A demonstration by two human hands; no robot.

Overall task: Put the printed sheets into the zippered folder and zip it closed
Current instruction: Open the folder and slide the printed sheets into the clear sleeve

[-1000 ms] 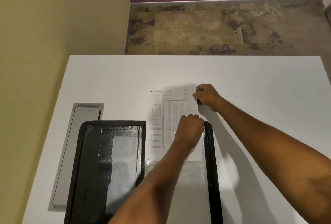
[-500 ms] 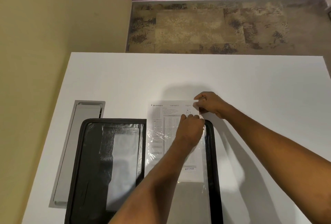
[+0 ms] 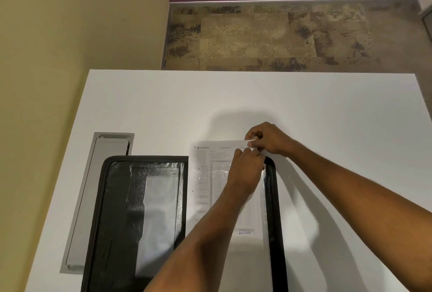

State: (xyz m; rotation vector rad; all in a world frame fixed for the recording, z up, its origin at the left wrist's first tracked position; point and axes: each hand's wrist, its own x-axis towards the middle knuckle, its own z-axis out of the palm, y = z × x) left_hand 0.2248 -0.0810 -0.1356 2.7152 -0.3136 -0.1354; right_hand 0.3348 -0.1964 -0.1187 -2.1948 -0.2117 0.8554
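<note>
A black zippered folder point(image 3: 121, 198) lies open flat on the white table point(image 3: 163, 104), its left half showing dark pockets. On its right half a printed sheet point(image 3: 210, 174) sits mostly inside a clear plastic sleeve, with its top strip sticking out past the folder's far edge. My right hand point(image 3: 268, 138) pinches the sheet's top right corner. My left hand point(image 3: 245, 170) rests on the sleeve's top edge just below, fingers closed on the plastic. My left forearm hides the lower middle of the sheet.
A grey cable hatch point(image 3: 102, 189) is set into the table left of the folder. A yellow wall runs along the table's left side. Beyond the far table edge lies mottled carpet floor point(image 3: 268, 39).
The printed sheet has slid toward me, deeper into the clear sleeve. Both hands moved closer together at its top right corner.
</note>
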